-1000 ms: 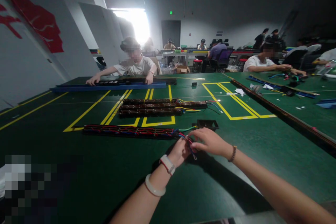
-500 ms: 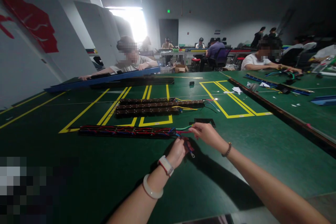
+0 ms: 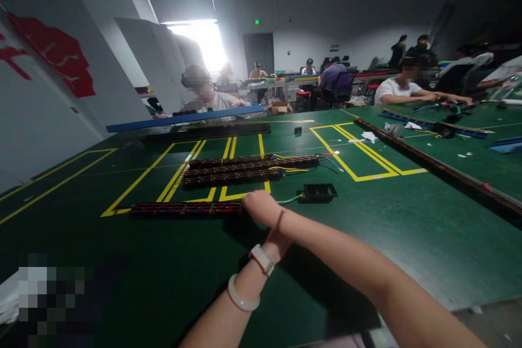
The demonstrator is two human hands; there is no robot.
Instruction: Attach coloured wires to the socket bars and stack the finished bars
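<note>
A long black strip wound with red and blue wires (image 3: 187, 209) lies on the green table (image 3: 359, 239) in front of me. My right hand (image 3: 258, 207) has crossed over to the strip's right end and rests on it with fingers curled down. My left hand (image 3: 278, 240) sits just below, mostly hidden under my right forearm; only its wrist with a white watch shows. A green wire (image 3: 290, 199) runs from the strip's end towards a small black rectangular frame (image 3: 320, 191).
Three more dark strips (image 3: 244, 167) with loose coloured wires lie inside yellow tape lines further back. A person across the table holds up a long blue rail (image 3: 183, 119). Other people work at a neighbouring table (image 3: 468, 152) to the right. The table's near edge runs at lower right.
My right hand moved left from the wire ends onto the strip's end, crossing above my left hand. The person opposite lifted the blue rail off the table.
</note>
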